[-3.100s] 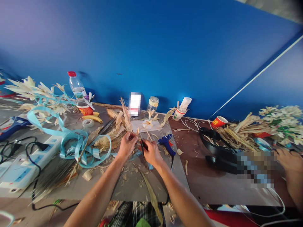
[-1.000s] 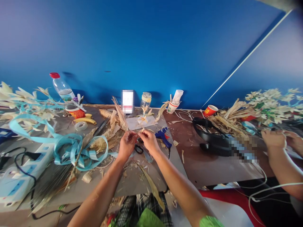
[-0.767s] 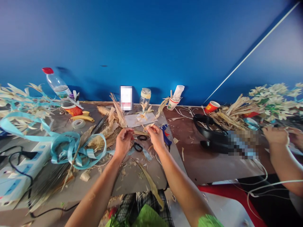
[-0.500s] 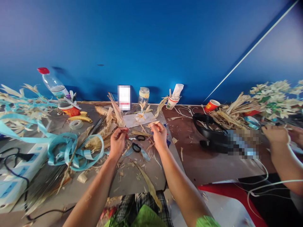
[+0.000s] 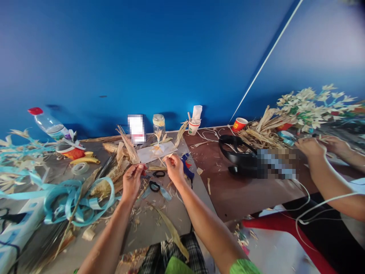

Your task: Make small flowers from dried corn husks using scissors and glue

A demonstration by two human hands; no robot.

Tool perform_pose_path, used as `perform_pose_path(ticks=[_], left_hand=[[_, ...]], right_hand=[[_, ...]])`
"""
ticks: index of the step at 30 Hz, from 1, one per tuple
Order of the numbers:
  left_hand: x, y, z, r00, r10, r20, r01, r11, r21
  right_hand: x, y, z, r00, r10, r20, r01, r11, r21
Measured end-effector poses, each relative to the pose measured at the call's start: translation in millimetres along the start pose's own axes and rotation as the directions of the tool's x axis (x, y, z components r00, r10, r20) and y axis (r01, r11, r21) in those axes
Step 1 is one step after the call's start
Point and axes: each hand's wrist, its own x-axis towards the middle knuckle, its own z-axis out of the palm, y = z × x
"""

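My right hand (image 5: pixel 174 169), in the centre of the frame, has thumb and fingers closed in a narrow pinch on a pale husk piece (image 5: pixel 168 157), which pokes out at the fingertips toward the upper left. My left hand (image 5: pixel 133 182) is level with it, a little left of centre and well apart from it, the fingers bent and bunched; I cannot tell whether they grip anything.

Between my hands lie two black scissor handles (image 5: pixel 156 185), and I can't see whether they belong to one pair. Just right of my right hand, partly behind it, is a blue glue gun (image 5: pixel 188 174). Above my hands in the frame, a white paper (image 5: pixel 142 154) lies on the grey tabletop (image 5: pixel 142 233) with a husk flower (image 5: pixel 157 147) on it, and a clear jar (image 5: pixel 159 127) stands behind.

At lower left, light-blue ribbon (image 5: pixel 49 207) sprawls in loose loops; a clear bottle (image 5: pixel 51 125) with a red cap leans above it. Right of centre sits a black headset (image 5: pixel 242 161), below a heap of dry husks (image 5: pixel 265 131). At the right edge, a co-worker's hands (image 5: pixel 310 148) are near white flowers (image 5: pixel 308 104).
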Motion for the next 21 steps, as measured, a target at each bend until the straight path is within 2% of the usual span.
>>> perform_pose_path(ticks=[4,6,8,10,12,16,19,21], left_hand=[[3.6,5.2,3.8,1.0,0.002,-0.014,-0.003,0.998,-0.06],[12.0,10.9,7.3,0.999,0.026,-0.028,-0.027,0.999,-0.029],[27.0,18.1,12.7,0.994,0.097,-0.038,-0.094,0.992,0.087],[47.3,25.6,20.9,0.984,0.181,0.002,-0.176,0.952,0.251],[69.9,32.3,32.5,0.976,0.206,0.07,-0.216,0.888,0.405],[108.5,40.2,61.2,0.974,0.087,0.211,-0.198,0.78,0.593],[128.3,39.1,79.3,0.953,-0.013,0.302,-0.208,0.695,0.689],[138.7,35.3,87.9,0.934,-0.096,0.344,-0.189,0.685,0.703]], right_hand=[[-0.9,-1.8,0.1,1.0,0.0,-0.015,0.001,1.0,0.022],[-0.5,-1.2,0.4,1.0,-0.002,-0.026,0.002,1.0,0.027],[0.7,0.1,0.9,0.999,0.01,-0.044,-0.009,0.999,0.033],[2.2,1.4,1.1,0.998,0.024,-0.064,-0.022,0.999,0.031],[3.6,1.9,0.7,0.997,0.026,-0.077,-0.025,1.0,0.019],[4.4,0.2,-0.8,0.996,0.041,-0.078,-0.04,0.999,0.011],[4.6,-1.3,-1.4,0.995,0.059,-0.076,-0.058,0.998,0.014],[5.1,-1.5,-1.6,0.995,0.066,-0.078,-0.066,0.998,0.007]])
